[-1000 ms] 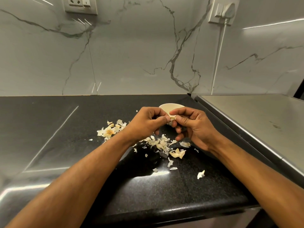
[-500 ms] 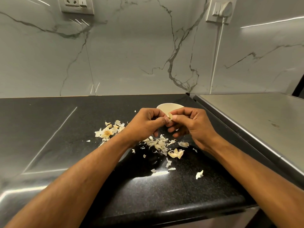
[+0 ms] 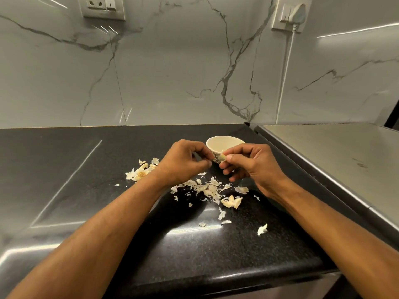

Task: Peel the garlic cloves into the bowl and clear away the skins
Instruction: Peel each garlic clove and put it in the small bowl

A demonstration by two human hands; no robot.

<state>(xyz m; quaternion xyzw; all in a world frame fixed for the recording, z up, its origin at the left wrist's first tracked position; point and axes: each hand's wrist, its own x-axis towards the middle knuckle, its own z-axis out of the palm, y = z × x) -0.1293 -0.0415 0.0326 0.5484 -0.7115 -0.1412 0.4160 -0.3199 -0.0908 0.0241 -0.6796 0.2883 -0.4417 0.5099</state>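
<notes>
A garlic clove [image 3: 222, 157] is pinched in the right hand [image 3: 252, 167] before the bowl [image 3: 224, 142]. The left hand [image 3: 183, 164] fingers are curled together, contents unclear. Skins [image 3: 207, 188] remain scattered on the bench [image 3: 64, 169]; clearing is judged outstanding.

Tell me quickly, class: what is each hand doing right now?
Left hand: fingers curled, fingertips pinched together; any skin between them cannot be told.
Right hand: pinching a small pale garlic clove.
</notes>
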